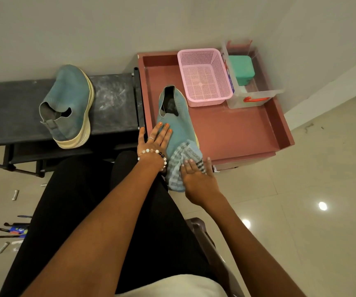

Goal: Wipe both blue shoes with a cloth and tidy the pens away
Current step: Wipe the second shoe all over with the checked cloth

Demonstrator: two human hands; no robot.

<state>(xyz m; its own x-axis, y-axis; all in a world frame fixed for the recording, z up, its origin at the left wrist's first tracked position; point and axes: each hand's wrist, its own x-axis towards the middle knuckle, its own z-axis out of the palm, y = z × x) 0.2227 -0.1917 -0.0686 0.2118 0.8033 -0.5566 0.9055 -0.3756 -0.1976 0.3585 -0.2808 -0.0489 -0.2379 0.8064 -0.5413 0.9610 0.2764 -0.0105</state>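
Pink basket (205, 77): open mesh, nothing visible inside; stands in the red tray (247, 129) at about 12 o'clock of its floor, just beside the clear box.
Clear box (254, 97): at 1 o'clock in the tray, red latch on its near wall — a green lidded tub (241, 69) sits inside.
Red tray: shallow, raised rim; holds the basket, the clear box and one shoe.
Shoe in tray (178, 118): faded blue knit slip-on, cream sole edge, opening toward 12 o'clock, toe toward 6 o'clock at the tray's left side.
Second shoe (69, 103): same blue, thick cream sole, lying on the dark bench (112, 97) at 9 o'clock of the tray.
Cloth (182, 166): pale blue with dark stripes, bunched over the toe of the shoe in the tray.
Left hand (155, 138): fingers straight, flat on the shoe's upper — beaded bracelet at the wrist.
Right hand (196, 174): fingers fairly straight, pressing the cloth against the toe.
Pens (12, 230): scattered on the floor at 8 o'clock, well apart from the tray.
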